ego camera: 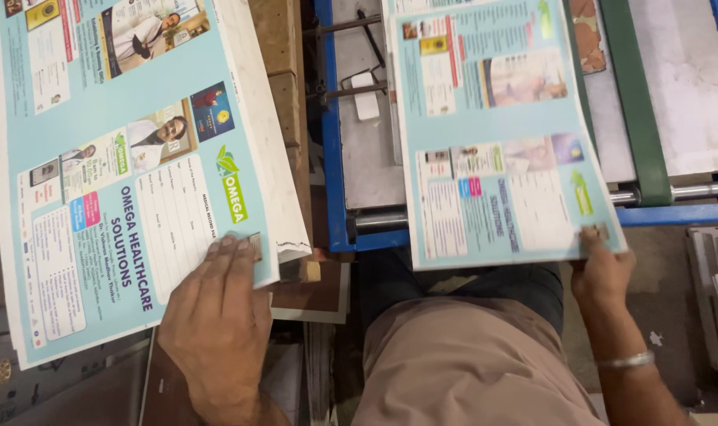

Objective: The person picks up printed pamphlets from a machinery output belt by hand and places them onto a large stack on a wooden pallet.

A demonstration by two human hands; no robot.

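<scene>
my left hand (217, 315) lies flat, fingers together and stretched out, pressing on the near corner of the top sheet of a stack of printed sheets (130, 173); it grips nothing, only rests on the pale blue paper with the fingertips just by the edge. my right hand (603, 268) is closed in a pinch on the near right corner of a single printed sheet (501, 134), thumb on top, the other fingers hidden beneath, so i cannot tell how they curl. a thin metal bangle (627, 361) sits on that wrist. the single sheet has the same pale blue layout with small photos and text blocks, and it lies partly on the machine bed (367, 158), its near edge hanging over the blue frame (335, 142) toward my lap. the stack is well apart from it, to the left, on a wooden surface (284, 63). a green belt (635, 118) runs along the right of the single sheet, crossing a steel roller (702, 191). my beige trousers (461, 363) fill the lower middle.
</scene>
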